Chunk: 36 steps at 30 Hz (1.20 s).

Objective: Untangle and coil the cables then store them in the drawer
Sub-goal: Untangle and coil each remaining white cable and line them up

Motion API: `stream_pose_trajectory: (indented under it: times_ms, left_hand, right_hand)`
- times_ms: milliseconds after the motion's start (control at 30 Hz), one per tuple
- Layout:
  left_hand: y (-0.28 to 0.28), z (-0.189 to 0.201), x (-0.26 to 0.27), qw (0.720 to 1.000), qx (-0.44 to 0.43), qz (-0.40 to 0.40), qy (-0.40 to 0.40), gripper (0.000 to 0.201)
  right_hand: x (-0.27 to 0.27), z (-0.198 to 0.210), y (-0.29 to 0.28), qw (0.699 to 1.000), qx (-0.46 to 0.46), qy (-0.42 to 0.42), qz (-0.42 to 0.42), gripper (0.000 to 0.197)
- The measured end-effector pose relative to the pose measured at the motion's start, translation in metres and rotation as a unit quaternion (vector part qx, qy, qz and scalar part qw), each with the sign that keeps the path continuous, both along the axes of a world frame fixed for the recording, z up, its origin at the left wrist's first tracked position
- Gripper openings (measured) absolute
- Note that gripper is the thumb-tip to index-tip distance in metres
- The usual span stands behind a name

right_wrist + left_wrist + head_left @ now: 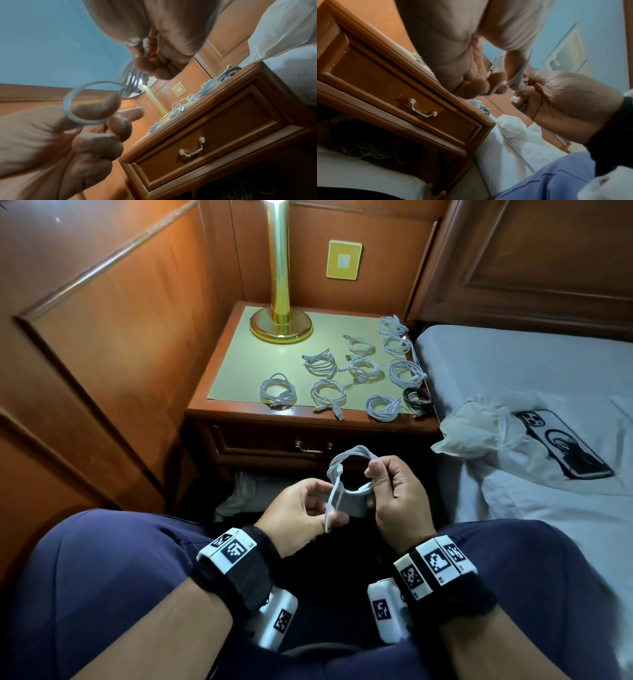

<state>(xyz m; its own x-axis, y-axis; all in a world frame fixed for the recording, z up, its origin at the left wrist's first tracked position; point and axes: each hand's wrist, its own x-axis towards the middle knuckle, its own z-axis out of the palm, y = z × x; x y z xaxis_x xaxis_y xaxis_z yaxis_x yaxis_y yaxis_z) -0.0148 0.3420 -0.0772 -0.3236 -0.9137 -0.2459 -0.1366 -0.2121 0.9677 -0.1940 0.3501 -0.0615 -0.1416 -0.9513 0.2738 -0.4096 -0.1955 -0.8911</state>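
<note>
The fingers of the right hand are curled and pinch the side of a half-wound white charging cable, holding its loops together, while the left hand pinches the loose tail of the same cable between thumb and fingertips, low down over the person's lap. So both hands are closed on that one cable, held in the air in front of the closed brown wooden drawer with its brass handle.

By my reckoning the coiling is most of the way through and the storing has not begun. On the pale green tabletop of the nightstand I count nine finished white coils and one black coil at the front right corner, ten in all, lying apart or just touching. The one in hand makes eleven. The wrist views show a loose tangle of pale cables in the dark space under the drawer; how many are in it I cannot tell. The drawer has yet to be opened, and every coil has yet to go in.

Also here: one tall brass lamp at the back of the tabletop, and on the bed one crumpled white plastic bag and one phone in a clear case.
</note>
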Motion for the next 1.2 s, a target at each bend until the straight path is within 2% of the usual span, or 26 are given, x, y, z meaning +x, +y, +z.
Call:
stream_pose_trajectory:
  times_ms: [67,133,233,333,467,600,733,767,800,867,933,1000,1100,1133,1200]
  left_hand:
    - [0.000,0.004,0.001,0.999,-0.014,0.016,-0.030,0.025]
    - [-0.001,0.007,0.002,0.999,-0.018,0.010,-0.049,0.023]
    - [-0.001,0.011,0.004,0.996,0.021,-0.048,-0.067,0.020]
    - [0.003,0.014,0.007,0.989,0.103,-0.109,-0.012,0.013]
    - [-0.002,0.019,0.014,0.985,0.135,-0.106,-0.005,0.016]
    - [-0.006,0.021,0.017,0.987,0.139,-0.073,0.040,0.014]
    - [-0.007,0.019,0.018,0.970,0.164,-0.070,0.162,0.019]
    - [-0.007,0.019,0.018,0.973,0.143,-0.070,0.164,0.025]
    - [-0.007,0.018,0.018,0.984,0.100,-0.074,0.131,0.030]
    - [-0.005,0.016,0.017,0.995,-0.030,-0.092,-0.006,0.038]
    - [-0.002,0.010,0.016,0.982,-0.132,-0.082,-0.109,0.041]
    - [0.001,0.006,0.014,0.973,-0.184,-0.015,-0.137,0.034]
    - [0.000,0.007,0.009,0.951,-0.261,0.068,-0.154,0.017]
    - [0.000,0.008,0.008,0.948,-0.263,0.080,-0.163,0.014]
    - [0.001,0.009,0.008,0.959,-0.213,0.101,-0.158,0.011]
  right_hand:
    - [-0.001,0.001,0.000,1.000,-0.012,-0.009,-0.009,0.027]
    - [-0.002,-0.001,-0.001,0.999,-0.026,-0.010,-0.022,0.025]
    - [-0.001,-0.004,-0.002,0.998,-0.055,0.003,-0.026,0.017]
    - [0.000,-0.004,-0.002,0.993,-0.106,0.043,-0.021,0.011]
    - [0.000,-0.001,-0.001,0.986,-0.138,0.081,-0.039,0.020]
    - [-0.001,-0.001,-0.002,0.983,-0.134,0.114,-0.055,0.020]
    - [-0.005,-0.003,-0.006,0.977,-0.130,0.152,-0.070,0.014]
    - [-0.007,-0.003,-0.007,0.977,-0.125,0.153,-0.081,0.013]
    - [-0.010,-0.004,-0.009,0.978,-0.116,0.146,-0.098,0.012]
    - [-0.016,-0.005,-0.010,0.981,-0.078,0.117,-0.136,0.014]
    - [-0.017,-0.006,-0.010,0.987,-0.003,0.051,-0.152,0.018]
    - [-0.015,-0.004,-0.011,0.987,0.060,-0.070,-0.134,0.021]
    - [-0.008,0.002,-0.010,0.964,0.103,-0.234,-0.074,0.026]
    - [-0.005,0.003,-0.009,0.955,0.113,-0.270,-0.049,0.027]
    - [0.001,0.005,-0.005,0.941,0.133,-0.311,0.000,0.025]
